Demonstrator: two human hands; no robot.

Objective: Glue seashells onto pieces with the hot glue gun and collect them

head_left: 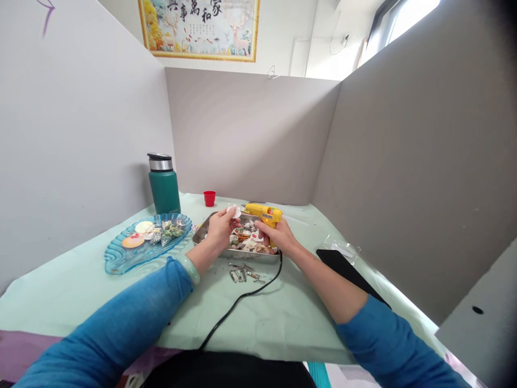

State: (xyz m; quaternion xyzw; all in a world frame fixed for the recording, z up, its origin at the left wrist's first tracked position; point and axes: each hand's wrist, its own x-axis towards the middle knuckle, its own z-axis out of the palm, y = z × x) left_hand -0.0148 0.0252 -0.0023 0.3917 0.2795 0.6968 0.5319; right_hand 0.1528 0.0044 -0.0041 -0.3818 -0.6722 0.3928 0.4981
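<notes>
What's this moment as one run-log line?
left hand: holds white piece, likely shell | right hand: grips yellow hot-glue gun, pointed at white piece | beneath: metal tray of seashells | nearer wearer: small metal pieces

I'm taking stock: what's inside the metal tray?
The tray shows shells. The left hand, right hand and glue gun cover parts; anything beneath the top layer is hidden.
</notes>
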